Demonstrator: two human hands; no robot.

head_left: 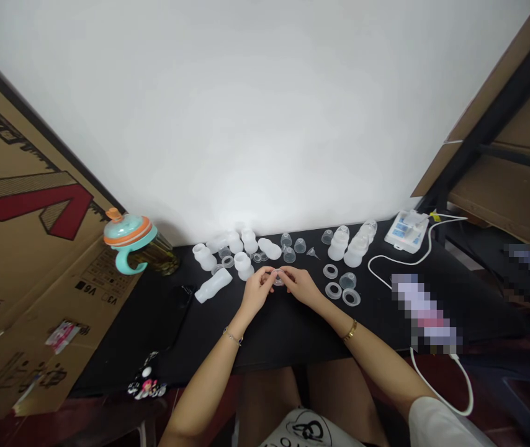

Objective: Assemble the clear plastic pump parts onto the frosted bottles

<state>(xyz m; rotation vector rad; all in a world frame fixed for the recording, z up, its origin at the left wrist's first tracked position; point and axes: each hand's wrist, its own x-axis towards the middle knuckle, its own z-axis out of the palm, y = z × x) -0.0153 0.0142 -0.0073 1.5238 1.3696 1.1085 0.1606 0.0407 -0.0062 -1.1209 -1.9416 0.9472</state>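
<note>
Both hands pinch a clear ring.
The left hand (pixel 256 288) and right hand (pixel 300 285) grip opposite edges of the small, round, see-through ring (pixel 278 280), probably to steady it. White bottles (pixel 215 286) beyond the left hand and loose rings (pixel 333 290) beside the right seem placed for easy reach on the desk (pixel 283 332).

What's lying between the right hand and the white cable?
Three rings and a clear cap lie between the right hand and the white cable, as the head view shows.

Teal-and-orange lidded jug (pixel 130 239) beside a printed cardboard box (pixel 36 248) at left.
</note>
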